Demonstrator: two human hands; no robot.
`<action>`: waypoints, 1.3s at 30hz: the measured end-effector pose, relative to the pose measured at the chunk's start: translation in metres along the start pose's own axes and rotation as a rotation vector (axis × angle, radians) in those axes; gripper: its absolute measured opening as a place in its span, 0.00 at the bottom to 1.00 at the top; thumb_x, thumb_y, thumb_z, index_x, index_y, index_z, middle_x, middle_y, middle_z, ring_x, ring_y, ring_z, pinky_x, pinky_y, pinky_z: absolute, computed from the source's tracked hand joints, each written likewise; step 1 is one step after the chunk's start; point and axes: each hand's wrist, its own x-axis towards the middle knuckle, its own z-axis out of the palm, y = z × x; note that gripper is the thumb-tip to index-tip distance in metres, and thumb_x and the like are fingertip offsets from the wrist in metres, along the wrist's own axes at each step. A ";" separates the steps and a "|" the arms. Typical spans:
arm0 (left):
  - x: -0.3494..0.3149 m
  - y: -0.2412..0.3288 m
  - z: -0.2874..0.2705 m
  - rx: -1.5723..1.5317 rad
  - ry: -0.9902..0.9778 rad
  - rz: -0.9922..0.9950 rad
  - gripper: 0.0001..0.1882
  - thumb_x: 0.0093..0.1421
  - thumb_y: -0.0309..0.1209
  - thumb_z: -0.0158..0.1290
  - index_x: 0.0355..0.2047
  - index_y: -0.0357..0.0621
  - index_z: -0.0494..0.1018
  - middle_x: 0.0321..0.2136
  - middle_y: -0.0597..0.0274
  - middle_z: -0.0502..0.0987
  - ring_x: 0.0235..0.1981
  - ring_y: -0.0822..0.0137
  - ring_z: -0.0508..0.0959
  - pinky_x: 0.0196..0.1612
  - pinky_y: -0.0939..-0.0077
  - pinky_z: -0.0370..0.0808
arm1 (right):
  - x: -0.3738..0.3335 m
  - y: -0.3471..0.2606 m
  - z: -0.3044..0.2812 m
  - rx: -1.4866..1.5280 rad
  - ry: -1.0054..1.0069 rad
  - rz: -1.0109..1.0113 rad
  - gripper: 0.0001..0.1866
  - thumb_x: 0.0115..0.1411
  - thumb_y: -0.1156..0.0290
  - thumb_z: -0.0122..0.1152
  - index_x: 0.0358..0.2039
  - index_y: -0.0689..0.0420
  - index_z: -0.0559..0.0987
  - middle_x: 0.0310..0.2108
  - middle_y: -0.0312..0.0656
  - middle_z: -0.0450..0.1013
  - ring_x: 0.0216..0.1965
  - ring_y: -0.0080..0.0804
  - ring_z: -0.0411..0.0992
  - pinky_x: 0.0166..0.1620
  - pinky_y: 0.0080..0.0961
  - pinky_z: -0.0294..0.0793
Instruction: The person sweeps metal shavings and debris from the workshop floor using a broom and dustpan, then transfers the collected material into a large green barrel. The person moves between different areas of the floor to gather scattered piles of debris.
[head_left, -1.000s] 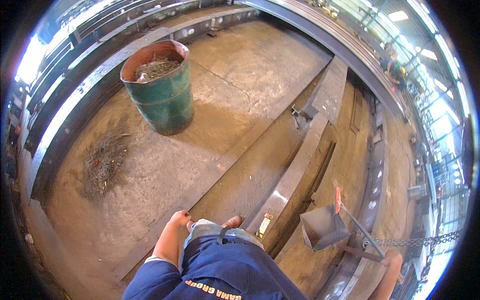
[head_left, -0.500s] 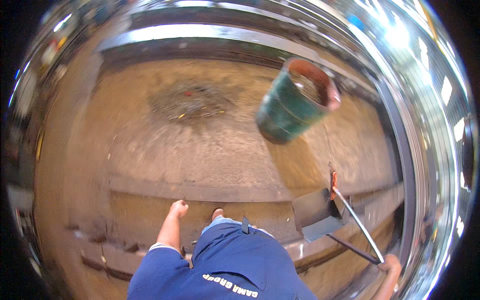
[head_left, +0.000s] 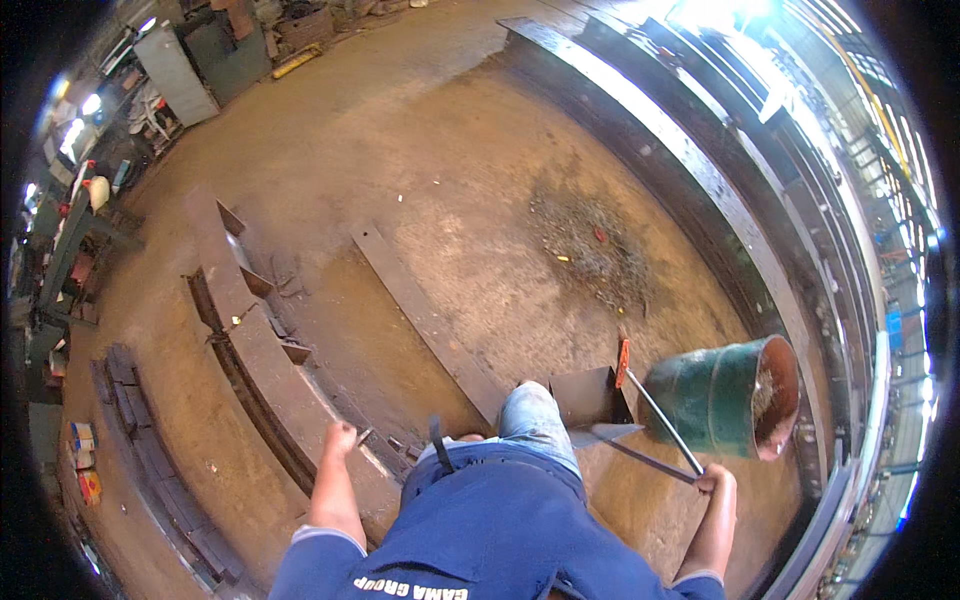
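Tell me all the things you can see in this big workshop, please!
Dustpan: one, dark metal with a long thin handle, held at the person's right side, near the barrel.
Barrel: one, green, with scrap inside, standing on the floor at the right.
Scrap pile: one, grey bits with a few red and yellow specks, on the floor ahead.
Flat steel strip: one, brown, lying on the floor in the middle.
Steel beams: several, rusty brown; one at the left by the person, long ones along the right.
Floor: one, dusty brown concrete.
Cabinets: a few, grey, far upper left.
Left hand: one, empty, above the left beam.
Right hand: one, gripping the dustpan handle.
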 end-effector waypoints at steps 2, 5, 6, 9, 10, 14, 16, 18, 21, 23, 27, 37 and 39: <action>-0.034 0.018 0.008 0.147 -0.097 -0.055 0.21 0.60 0.43 0.53 0.44 0.38 0.77 0.41 0.42 0.81 0.43 0.46 0.81 0.47 0.56 0.76 | 0.041 -0.023 -0.027 -0.022 0.010 0.076 0.17 0.49 0.64 0.66 0.40 0.57 0.84 0.31 0.46 0.82 0.32 0.37 0.81 0.38 0.35 0.79; -0.056 -0.025 0.035 0.151 0.057 -0.085 0.25 0.62 0.41 0.51 0.54 0.39 0.71 0.49 0.40 0.77 0.52 0.48 0.77 0.53 0.54 0.73 | 0.105 -0.118 -0.085 -0.045 0.003 -0.008 0.20 0.51 0.60 0.67 0.43 0.55 0.85 0.37 0.46 0.82 0.39 0.38 0.81 0.43 0.34 0.80; -0.065 0.003 0.044 0.156 -0.136 -0.131 0.27 0.62 0.42 0.51 0.57 0.37 0.69 0.52 0.40 0.75 0.55 0.48 0.75 0.58 0.56 0.70 | 0.117 -0.130 -0.097 0.011 0.058 0.052 0.20 0.51 0.58 0.69 0.43 0.53 0.85 0.40 0.45 0.82 0.41 0.38 0.81 0.45 0.34 0.80; -0.055 0.062 0.065 -0.036 -0.443 -0.402 0.29 0.63 0.43 0.52 0.57 0.34 0.69 0.50 0.43 0.77 0.52 0.51 0.77 0.56 0.58 0.73 | 0.149 -0.199 -0.154 -0.031 0.030 0.034 0.21 0.50 0.57 0.71 0.45 0.48 0.85 0.43 0.42 0.81 0.46 0.36 0.80 0.49 0.32 0.79; -0.040 0.087 0.079 -0.059 -0.479 -0.371 0.29 0.63 0.43 0.52 0.56 0.34 0.69 0.49 0.44 0.78 0.52 0.51 0.78 0.55 0.58 0.73 | 0.199 -0.202 -0.154 0.011 0.003 0.027 0.23 0.48 0.56 0.72 0.46 0.46 0.85 0.46 0.41 0.81 0.48 0.36 0.79 0.49 0.32 0.79; 0.002 0.162 0.086 -0.154 -0.523 -0.319 0.28 0.63 0.44 0.55 0.54 0.32 0.71 0.46 0.45 0.79 0.49 0.54 0.79 0.52 0.60 0.75 | 0.179 -0.309 -0.214 0.076 -0.037 -0.023 0.26 0.46 0.56 0.73 0.48 0.47 0.84 0.50 0.41 0.79 0.52 0.38 0.77 0.53 0.35 0.78; 0.032 0.204 0.067 -0.212 -0.457 -0.216 0.29 0.63 0.45 0.56 0.53 0.31 0.72 0.45 0.46 0.80 0.47 0.56 0.80 0.51 0.60 0.76 | 0.172 -0.344 -0.234 0.070 0.121 -0.052 0.24 0.45 0.62 0.69 0.46 0.50 0.85 0.46 0.44 0.80 0.49 0.38 0.79 0.51 0.32 0.78; 0.077 0.306 0.030 -0.126 -0.174 0.079 0.28 0.63 0.44 0.56 0.53 0.31 0.72 0.46 0.47 0.80 0.49 0.58 0.79 0.53 0.62 0.74 | 0.168 -0.369 -0.272 0.152 0.095 -0.049 0.25 0.46 0.64 0.68 0.48 0.52 0.83 0.49 0.46 0.79 0.52 0.39 0.77 0.53 0.32 0.78; 0.131 0.414 -0.038 -0.498 0.100 0.257 0.14 0.68 0.33 0.51 0.48 0.37 0.74 0.41 0.56 0.80 0.43 0.62 0.80 0.50 0.69 0.75 | 0.189 -0.415 -0.301 0.184 0.055 -0.052 0.25 0.44 0.60 0.71 0.45 0.53 0.84 0.45 0.46 0.80 0.47 0.39 0.80 0.48 0.35 0.80; 0.160 0.452 -0.075 -0.710 0.061 0.231 0.11 0.68 0.29 0.50 0.48 0.38 0.74 0.42 0.57 0.79 0.42 0.65 0.80 0.49 0.72 0.75 | 0.207 -0.459 -0.319 0.233 -0.010 -0.056 0.24 0.46 0.62 0.67 0.45 0.57 0.84 0.42 0.47 0.81 0.45 0.35 0.80 0.47 0.34 0.80; 0.202 0.451 -0.092 -0.599 0.090 0.215 0.10 0.68 0.28 0.51 0.46 0.38 0.74 0.39 0.59 0.80 0.41 0.69 0.79 0.47 0.74 0.75 | 0.240 -0.533 -0.341 0.416 -0.174 -0.161 0.14 0.47 0.67 0.64 0.35 0.59 0.83 0.32 0.48 0.79 0.33 0.40 0.79 0.35 0.41 0.78; 0.297 0.389 -0.190 -0.255 -0.228 -0.104 0.11 0.61 0.33 0.54 0.40 0.39 0.76 0.29 0.61 0.79 0.30 0.67 0.76 0.37 0.69 0.76 | 0.228 -0.746 -0.467 1.130 -0.691 -0.223 0.05 0.50 0.73 0.63 0.27 0.59 0.77 0.23 0.46 0.74 0.21 0.39 0.74 0.24 0.40 0.73; 0.349 0.416 -0.249 -0.263 -0.180 -0.050 0.11 0.60 0.32 0.54 0.40 0.39 0.76 0.30 0.61 0.79 0.30 0.67 0.76 0.38 0.68 0.76 | 0.215 -0.781 -0.483 1.157 -0.766 -0.168 0.03 0.52 0.76 0.62 0.27 0.60 0.78 0.22 0.46 0.75 0.22 0.38 0.76 0.26 0.37 0.76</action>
